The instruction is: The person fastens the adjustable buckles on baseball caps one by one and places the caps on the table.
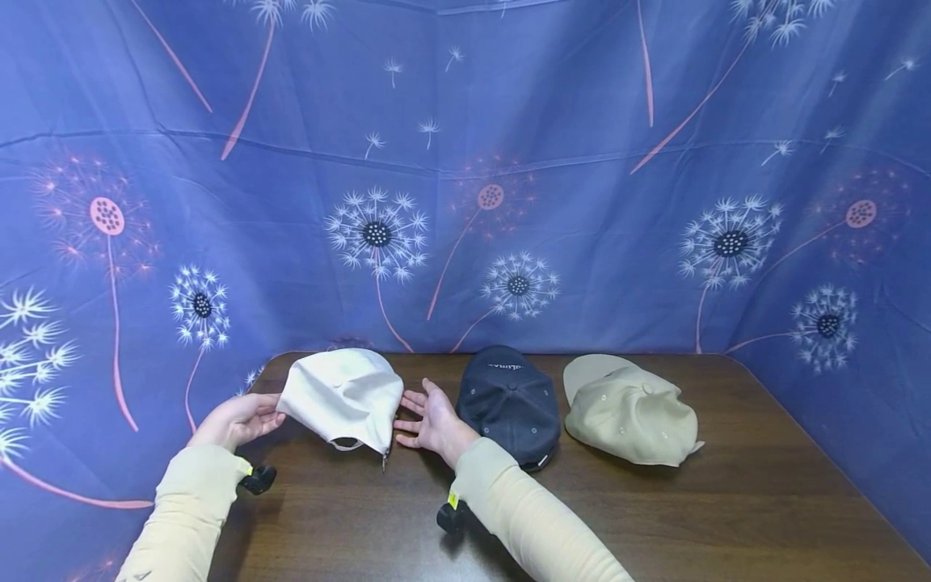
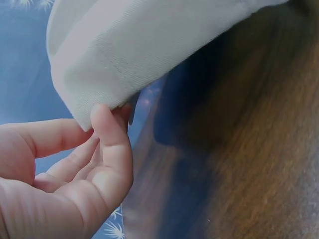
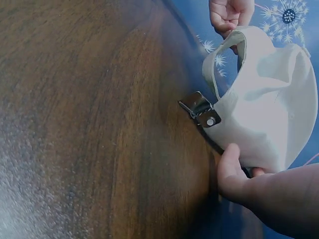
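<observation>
A white cap [image 1: 345, 396] is at the left of the table, its back opening and strap facing me. At the cap's left edge, my left hand [image 1: 238, 420] pinches the fabric between thumb and fingers; the left wrist view shows the cap's edge [image 2: 109, 84] raised off the wood. My right hand [image 1: 435, 420] is at the cap's right side with fingers spread and fairly straight. In the right wrist view its thumb [image 3: 230, 164] touches the cap's lower edge, near a dark strap with a metal buckle [image 3: 202, 112]; most of its fingers are hidden there.
A dark navy cap [image 1: 509, 404] lies just right of my right hand, partly behind that wrist. Farther right lies a beige cap [image 1: 629, 412]. The brown wooden table [image 1: 727, 517] meets a blue dandelion-print cloth [image 1: 596, 242] at the back and sides.
</observation>
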The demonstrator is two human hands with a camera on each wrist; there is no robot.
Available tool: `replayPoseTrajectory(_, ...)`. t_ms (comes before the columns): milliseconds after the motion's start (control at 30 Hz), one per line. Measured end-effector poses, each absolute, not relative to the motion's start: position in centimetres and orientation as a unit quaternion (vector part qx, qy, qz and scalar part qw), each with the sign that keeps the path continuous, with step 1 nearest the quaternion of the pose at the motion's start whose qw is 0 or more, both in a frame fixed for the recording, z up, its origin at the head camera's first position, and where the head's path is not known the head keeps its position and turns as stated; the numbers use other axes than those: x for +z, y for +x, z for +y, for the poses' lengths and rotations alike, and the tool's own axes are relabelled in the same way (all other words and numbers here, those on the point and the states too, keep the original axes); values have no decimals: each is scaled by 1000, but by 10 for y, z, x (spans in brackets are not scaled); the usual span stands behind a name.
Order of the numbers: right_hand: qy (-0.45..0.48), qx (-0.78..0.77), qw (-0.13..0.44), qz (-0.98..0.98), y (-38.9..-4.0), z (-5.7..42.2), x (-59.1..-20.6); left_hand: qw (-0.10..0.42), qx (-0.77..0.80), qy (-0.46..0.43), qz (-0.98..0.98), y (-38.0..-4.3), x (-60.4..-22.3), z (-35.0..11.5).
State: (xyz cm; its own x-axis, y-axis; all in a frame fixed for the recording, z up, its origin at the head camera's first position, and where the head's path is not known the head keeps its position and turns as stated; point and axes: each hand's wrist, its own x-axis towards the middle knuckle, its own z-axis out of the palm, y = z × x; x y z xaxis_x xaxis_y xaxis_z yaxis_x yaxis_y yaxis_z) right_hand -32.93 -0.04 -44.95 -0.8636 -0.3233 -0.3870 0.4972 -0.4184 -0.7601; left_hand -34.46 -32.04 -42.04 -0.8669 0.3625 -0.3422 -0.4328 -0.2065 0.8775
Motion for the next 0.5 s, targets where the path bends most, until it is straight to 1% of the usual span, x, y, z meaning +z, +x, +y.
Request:
replayPoseTrajectory(200,109,-864,242,427,-328,1,-448,249,807,-34,533,-338,-410,-315)
replayPoseTrajectory(500,125,-877,237,398,-330,5,-450,248,886,-65,387,-330,-402,-306)
